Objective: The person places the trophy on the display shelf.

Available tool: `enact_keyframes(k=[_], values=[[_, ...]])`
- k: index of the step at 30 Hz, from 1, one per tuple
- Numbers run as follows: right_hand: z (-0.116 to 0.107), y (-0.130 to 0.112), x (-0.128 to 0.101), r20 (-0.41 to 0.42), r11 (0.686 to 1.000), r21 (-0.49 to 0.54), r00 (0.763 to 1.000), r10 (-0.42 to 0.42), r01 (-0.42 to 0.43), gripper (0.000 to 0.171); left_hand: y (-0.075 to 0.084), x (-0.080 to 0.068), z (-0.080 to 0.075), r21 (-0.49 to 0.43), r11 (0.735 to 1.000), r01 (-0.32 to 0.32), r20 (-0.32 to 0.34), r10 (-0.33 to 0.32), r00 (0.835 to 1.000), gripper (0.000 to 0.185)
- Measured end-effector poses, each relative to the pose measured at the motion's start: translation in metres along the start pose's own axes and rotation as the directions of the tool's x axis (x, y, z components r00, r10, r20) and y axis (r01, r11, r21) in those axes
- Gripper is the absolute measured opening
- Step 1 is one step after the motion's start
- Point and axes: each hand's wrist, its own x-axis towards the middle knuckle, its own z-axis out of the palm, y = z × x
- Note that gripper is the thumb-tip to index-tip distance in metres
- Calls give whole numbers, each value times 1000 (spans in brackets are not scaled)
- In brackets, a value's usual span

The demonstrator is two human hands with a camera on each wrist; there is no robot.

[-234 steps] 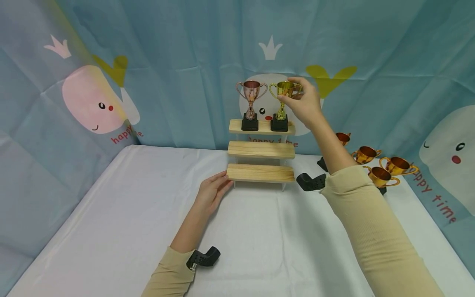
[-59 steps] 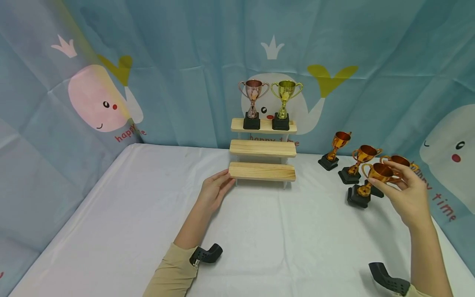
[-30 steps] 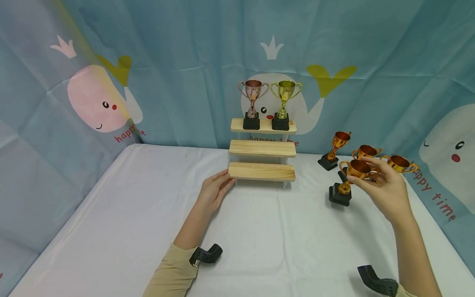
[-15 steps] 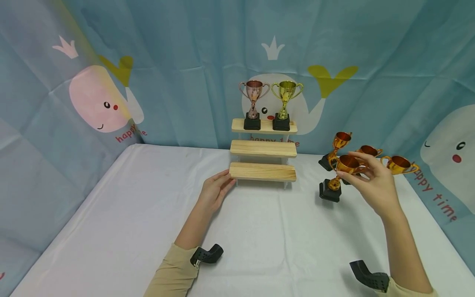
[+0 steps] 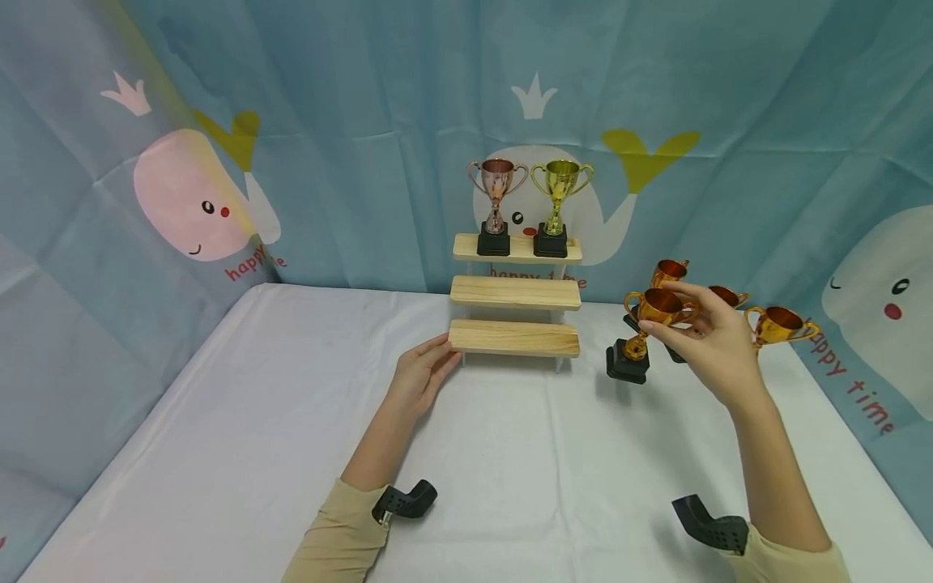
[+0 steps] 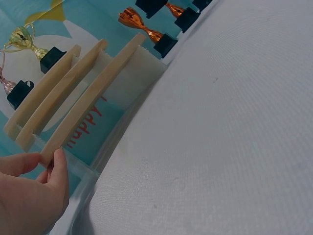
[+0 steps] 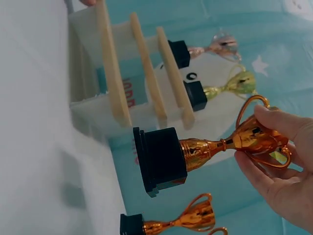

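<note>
Bench (image 5: 291, 453) under white cloth, whale-print curtain (image 5: 291, 121) behind. My right hand (image 5: 710, 344) pinches an orange trophy (image 5: 645, 324) aloft, centre right; my left hand (image 5: 419, 380), fingers relaxed, touches the wooden stepped shelf (image 5: 513, 338).

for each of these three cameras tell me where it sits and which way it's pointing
Head: on the person's head, facing forward and down at the wooden stepped shelf; both forearms and hands show.
Left wrist: on the left wrist, low over the white table, looking along the shelf; left hand touches its lowest step.
Right wrist: on the right wrist, looking at the orange trophy that the right hand holds.
All three share the shelf.
</note>
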Motion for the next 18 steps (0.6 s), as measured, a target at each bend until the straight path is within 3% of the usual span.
enact_keyframes(k=[18], values=[[20,-39,32,44,998,34,997,-63,61,59,2,-1,1,-9,1000,14,2,-14,1000,44]])
